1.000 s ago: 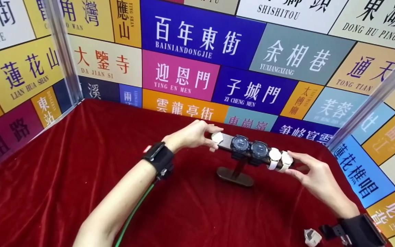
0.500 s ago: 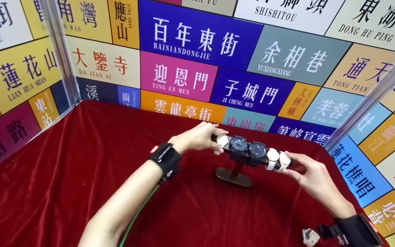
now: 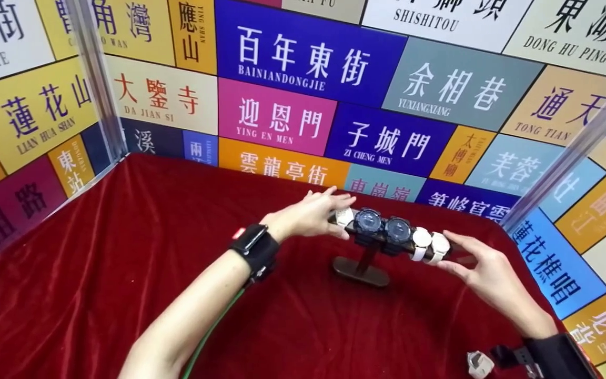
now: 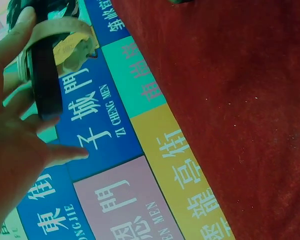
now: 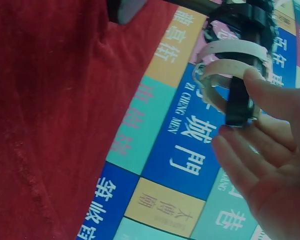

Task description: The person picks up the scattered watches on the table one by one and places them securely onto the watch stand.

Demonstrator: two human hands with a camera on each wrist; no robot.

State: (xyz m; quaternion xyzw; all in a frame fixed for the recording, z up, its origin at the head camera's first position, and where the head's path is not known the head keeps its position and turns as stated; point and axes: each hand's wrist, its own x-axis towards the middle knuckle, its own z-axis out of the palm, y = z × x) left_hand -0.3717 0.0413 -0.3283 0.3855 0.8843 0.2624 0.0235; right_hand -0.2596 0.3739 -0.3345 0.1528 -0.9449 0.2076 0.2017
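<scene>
A watch stand (image 3: pixel 363 271) with a dark bar on a post holds a row of wristwatches. My left hand (image 3: pixel 316 213) is at the bar's left end, thumb and fingers on either side of a white wristwatch (image 3: pixel 344 217). In the left wrist view its thumb lies on the pale strap (image 4: pixel 60 27), one finger pointing away. My right hand (image 3: pixel 484 263) pinches the rightmost white wristwatch (image 3: pixel 441 244) at the other end, its thumb on the strap in the right wrist view. Between them sit two black wristwatches (image 3: pixel 369 221) and another white wristwatch (image 3: pixel 421 238).
Dark red velvet cloth (image 3: pixel 261 326) covers the table. A small whitish object (image 3: pixel 479 364) lies at the front right, near the right wrist strap (image 3: pixel 555 358). Panels with coloured street-name signs (image 3: pixel 303 52) stand behind and on both sides. A green cable (image 3: pixel 213 326) trails along the left forearm.
My left hand has moved right along the bar, and its white wristwatch now sits close against the black ones. One left finger has lifted. The right hand keeps its place.
</scene>
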